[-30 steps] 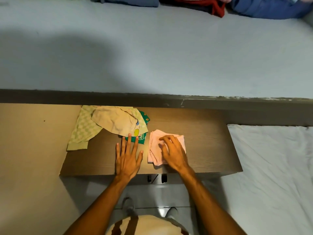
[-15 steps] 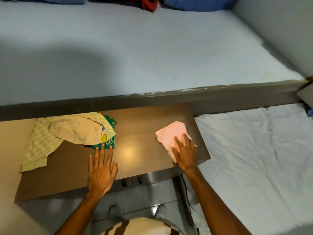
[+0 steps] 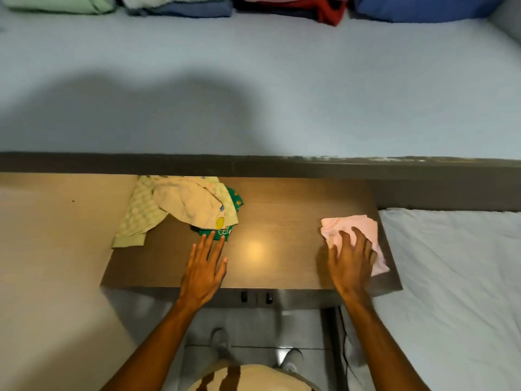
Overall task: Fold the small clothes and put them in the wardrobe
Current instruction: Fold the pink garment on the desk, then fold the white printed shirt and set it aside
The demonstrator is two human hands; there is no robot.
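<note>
A folded pink cloth [image 3: 352, 228] lies at the right end of the brown wooden tabletop [image 3: 276, 215]. My right hand [image 3: 352, 261] rests flat on its near part, fingers spread. At the table's left end is a loose heap of small clothes: a cream garment [image 3: 189, 204] on top, a pale green checked piece [image 3: 135, 221] under it, and a dark green printed piece [image 3: 222, 235] sticking out at the near side. My left hand [image 3: 204, 269] lies flat on the table, fingers apart, its fingertips touching the dark green piece.
A light blue surface [image 3: 253, 94] stretches beyond the table, with folded clothes [image 3: 282, 7] in green, blue, red and pink along its far edge. A white sheet [image 3: 451, 277] lies to the right. Below are the floor and my shoes [image 3: 222, 345].
My right hand has slid the pink cloth from beside the heap to the table's right end. My left hand stays flat near the heap.
</note>
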